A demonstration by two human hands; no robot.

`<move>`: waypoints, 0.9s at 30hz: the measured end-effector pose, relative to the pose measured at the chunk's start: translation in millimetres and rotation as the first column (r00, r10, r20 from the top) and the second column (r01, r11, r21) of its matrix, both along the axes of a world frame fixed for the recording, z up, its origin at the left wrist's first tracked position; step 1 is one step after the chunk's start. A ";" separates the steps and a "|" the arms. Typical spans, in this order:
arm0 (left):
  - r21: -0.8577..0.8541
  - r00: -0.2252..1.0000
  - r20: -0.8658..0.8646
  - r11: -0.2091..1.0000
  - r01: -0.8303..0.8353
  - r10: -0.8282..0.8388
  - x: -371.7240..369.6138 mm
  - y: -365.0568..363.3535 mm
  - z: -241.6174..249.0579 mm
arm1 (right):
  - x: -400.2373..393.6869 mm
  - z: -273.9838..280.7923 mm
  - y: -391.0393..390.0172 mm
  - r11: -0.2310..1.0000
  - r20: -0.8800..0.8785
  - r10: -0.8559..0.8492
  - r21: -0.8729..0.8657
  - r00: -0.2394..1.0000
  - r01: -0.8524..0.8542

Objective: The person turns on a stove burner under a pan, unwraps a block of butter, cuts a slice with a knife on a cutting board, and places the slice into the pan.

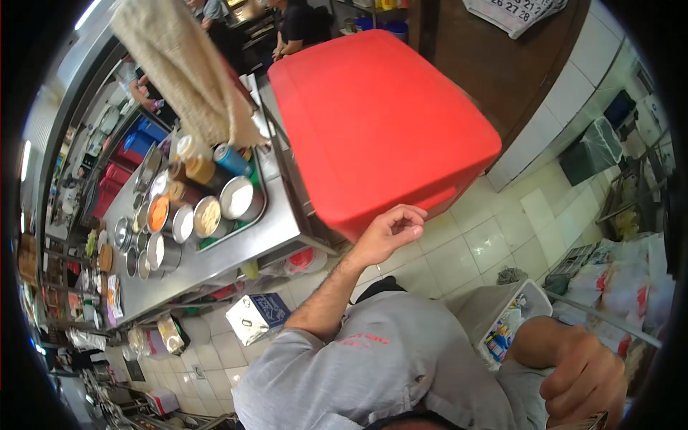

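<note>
My left hand [395, 231] hovers at the near lower edge of a big red box [387, 129] with a smooth, rounded top. Its fingers are loosely curled, the thumb stands apart from them, and no object shows in it. At the lower right, close to the camera, my right hand [586, 376] is closed in a fist. A small edge [598, 421] peeks out below its fingers at the frame's border; what it belongs to I cannot make out. Between both arms is my grey shirt [380, 358] with red lettering.
Left stands a steel counter [215, 261] with metal bowls, sauce bottles and a blue can [233, 159]. A beige cloth [190, 72] hangs above it. A grey bin [480, 308] holding wrappers is near my right arm. On the tiled floor lies a blue-and-white package [258, 315]. People stand beyond the box.
</note>
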State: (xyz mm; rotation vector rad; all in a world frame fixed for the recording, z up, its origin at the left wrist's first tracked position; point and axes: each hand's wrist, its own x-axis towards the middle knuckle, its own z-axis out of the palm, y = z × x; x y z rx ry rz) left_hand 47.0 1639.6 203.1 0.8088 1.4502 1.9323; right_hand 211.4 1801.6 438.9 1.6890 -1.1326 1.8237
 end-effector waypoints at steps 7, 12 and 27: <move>-0.030 0.996 -0.026 0.996 -0.081 0.080 -70.3 98.0 23.6 | -51.8 0.4 106.1 0.994 -0.056 0.001 0.106 0.998 0.005; 0.047 0.948 -0.058 0.949 -0.311 0.313 -104.3 170.2 21.9 | -64.1 -16.1 203.2 0.995 -0.033 -0.094 0.013 0.995 0.095; -0.137 0.477 -0.041 0.468 -0.873 0.878 -183.5 280.7 0.3 | -114.9 2.3 485.3 0.998 0.117 0.039 0.052 0.992 -0.045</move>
